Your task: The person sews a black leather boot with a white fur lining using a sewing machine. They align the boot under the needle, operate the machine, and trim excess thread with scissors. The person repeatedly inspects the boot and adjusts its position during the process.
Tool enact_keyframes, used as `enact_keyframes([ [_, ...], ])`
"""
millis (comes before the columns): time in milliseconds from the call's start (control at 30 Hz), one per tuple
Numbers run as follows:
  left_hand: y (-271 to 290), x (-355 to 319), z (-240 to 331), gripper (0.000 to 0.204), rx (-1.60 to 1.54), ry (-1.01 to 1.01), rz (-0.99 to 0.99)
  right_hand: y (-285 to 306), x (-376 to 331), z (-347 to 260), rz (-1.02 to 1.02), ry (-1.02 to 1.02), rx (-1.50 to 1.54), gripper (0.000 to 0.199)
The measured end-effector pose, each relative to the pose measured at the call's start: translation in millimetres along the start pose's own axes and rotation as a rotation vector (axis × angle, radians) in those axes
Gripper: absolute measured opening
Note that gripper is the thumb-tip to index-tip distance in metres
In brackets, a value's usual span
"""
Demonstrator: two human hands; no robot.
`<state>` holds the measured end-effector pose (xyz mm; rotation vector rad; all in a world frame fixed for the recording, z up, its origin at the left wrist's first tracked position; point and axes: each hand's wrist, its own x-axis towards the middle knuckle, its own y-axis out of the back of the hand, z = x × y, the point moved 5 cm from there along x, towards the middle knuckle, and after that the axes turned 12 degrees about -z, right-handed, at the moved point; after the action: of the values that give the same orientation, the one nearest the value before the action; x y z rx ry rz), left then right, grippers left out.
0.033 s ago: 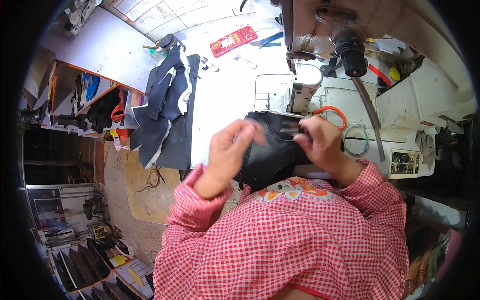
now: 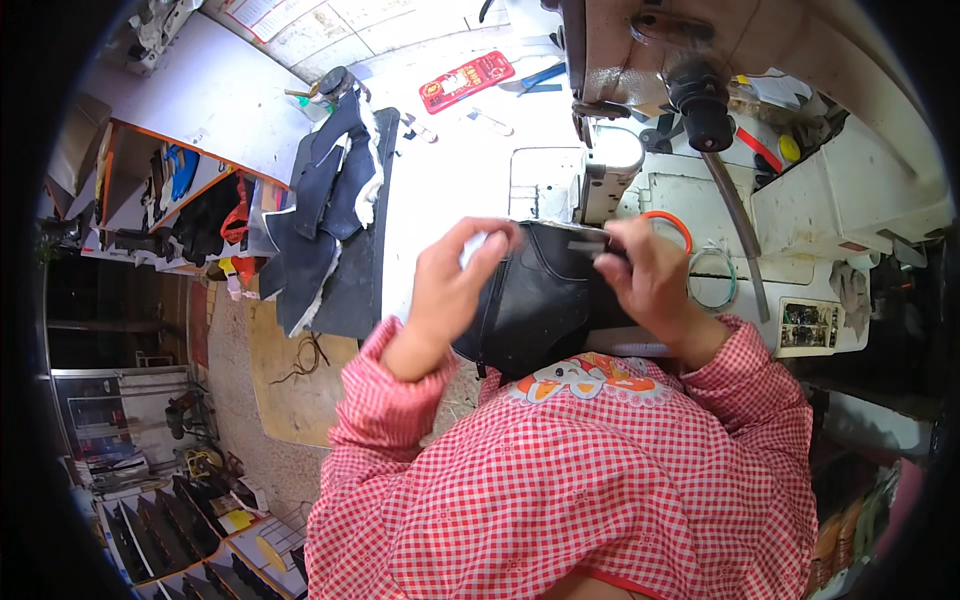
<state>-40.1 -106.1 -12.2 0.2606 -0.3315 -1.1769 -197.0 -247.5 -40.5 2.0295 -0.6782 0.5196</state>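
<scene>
A black leather piece [image 2: 540, 310] with stitched seams, perhaps a boot upper, lies in front of me, partly over my lap. Its far edge shows a pale lining. At its upper left corner, my left hand [image 2: 455, 275] has thumb and forefinger brought together; what they pinch, if anything, is blurred. My right hand [image 2: 650, 275] is closed round a small metal tool [image 2: 587, 246] whose thin tip points left over the leather. Motion blur hides the tool's exact kind. Just beyond the leather stands the sewing machine's narrow post [image 2: 603, 190].
The machine head [image 2: 690, 60] overhangs at the far right. An orange ring [image 2: 672, 228] and a coil of thin wire or tubing [image 2: 712, 278] lie right of my right hand. Black cut pieces [image 2: 330, 210] with white fluffy lining lie left on a dark board [image 2: 377, 250]. A red package [image 2: 467, 82] lies behind.
My left hand has moved slightly up, and the left side of the leather has shifted left. My right hand has moved a little to the right with the metal tool.
</scene>
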Motion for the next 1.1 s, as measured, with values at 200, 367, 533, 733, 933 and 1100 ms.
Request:
enact_keyframes([
  [200, -7, 24, -36, 0.038, -0.038, 0.289, -0.498, -5, 5, 27, -0.366, -0.388, 0.253, 0.026],
  [367, -19, -8, 22, 0.029, 0.587, -0.286, -0.424, -2, -20, 18, -0.868, -0.682, 1.033, 0.032],
  [533, -30, -19, 54, 0.014, 0.865, -0.513, -0.269, 1, -18, 9, -0.811, -0.802, 1.134, 0.029],
  [733, -36, -28, 54, 0.017, 0.942, -0.541, -0.202, 1, -2, 5, -0.75, -0.661, 0.898, 0.028],
  [933, -37, -29, 54, 0.016, 0.946, -0.546, -0.178, 0, 1, 4, -0.731, -0.687, 0.819, 0.028],
  [1100, -41, -36, 55, 0.012, 1.003, -0.634, -0.163, -2, -4, 9, -0.559, -0.651, 1.019, 0.026],
])
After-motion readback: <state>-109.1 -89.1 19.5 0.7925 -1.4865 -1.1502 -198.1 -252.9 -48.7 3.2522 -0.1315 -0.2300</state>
